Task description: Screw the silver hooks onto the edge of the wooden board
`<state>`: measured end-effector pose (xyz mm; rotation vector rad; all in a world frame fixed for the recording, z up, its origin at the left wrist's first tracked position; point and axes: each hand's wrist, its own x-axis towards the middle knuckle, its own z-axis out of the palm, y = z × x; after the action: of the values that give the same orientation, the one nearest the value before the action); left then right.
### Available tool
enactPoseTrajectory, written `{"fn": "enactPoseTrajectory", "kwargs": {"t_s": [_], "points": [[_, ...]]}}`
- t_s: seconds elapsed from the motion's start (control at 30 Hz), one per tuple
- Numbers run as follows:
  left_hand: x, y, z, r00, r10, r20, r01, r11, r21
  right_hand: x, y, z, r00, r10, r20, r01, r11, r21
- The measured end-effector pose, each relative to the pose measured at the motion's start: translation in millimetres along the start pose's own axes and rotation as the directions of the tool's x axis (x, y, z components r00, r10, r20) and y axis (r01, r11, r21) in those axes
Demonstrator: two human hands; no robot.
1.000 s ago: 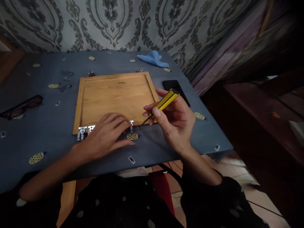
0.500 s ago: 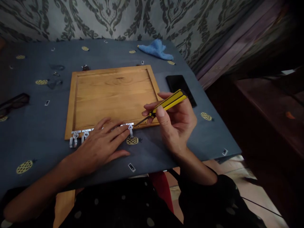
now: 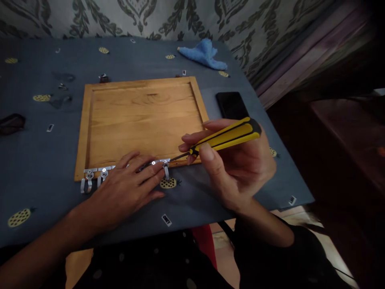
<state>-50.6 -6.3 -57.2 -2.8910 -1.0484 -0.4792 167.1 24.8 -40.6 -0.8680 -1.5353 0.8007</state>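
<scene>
A framed wooden board (image 3: 141, 120) lies on the table with a row of silver metal hooks (image 3: 89, 176) along its near edge. My left hand (image 3: 129, 180) rests palm down over the middle of the hooks, fingers stretched out and covering several of them. The fingertips are beside the rightmost hook (image 3: 166, 168). In my right hand (image 3: 240, 172) is a screwdriver (image 3: 228, 136) with a yellow and black handle, held slanted between thumb and fingers. Its tip points down left to the board's near edge, at the right end of the hook row. Whether it touches is unclear.
The table (image 3: 192, 204) has a grey-blue cover printed with pineapples. Right of the board lies a black phone (image 3: 233, 105), and a blue cloth (image 3: 204, 56) is at the back. Dark glasses (image 3: 12, 123) are at the left. Small parts (image 3: 62, 86) lie behind the board's left corner.
The view has shifted slightly closer. My right hand has moved a little right and the screwdriver's handle has tilted lower, its tip staying near the hook row's end. The left hand keeps its place.
</scene>
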Motion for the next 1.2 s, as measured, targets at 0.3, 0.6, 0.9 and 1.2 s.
{"fn": "enactPoseTrajectory", "kwargs": {"t_s": [0.3, 0.6, 0.9, 1.2], "points": [[1, 1, 3.1, 1.000, -0.025, -0.005, 0.025, 0.999, -0.029, -12, 14, -1, 0.996, -0.091, -0.006, 0.091, 0.996, 0.025], [1, 1, 3.6, 1.000, -0.016, 0.000, 0.016, 0.999, -0.034, -14, 14, -4, 0.995, -0.096, 0.014, 0.096, 0.995, -0.038], [5, 8, 5.0, 1.000, -0.025, -0.017, 0.026, 0.999, 0.046, -15, 15, -3, 0.997, -0.080, -0.002, 0.080, 0.996, -0.034], [9, 14, 4.6, 0.996, -0.034, -0.087, 0.043, 0.994, 0.103, -16, 16, -3, 0.993, -0.111, 0.033, 0.113, 0.992, -0.052]]}}
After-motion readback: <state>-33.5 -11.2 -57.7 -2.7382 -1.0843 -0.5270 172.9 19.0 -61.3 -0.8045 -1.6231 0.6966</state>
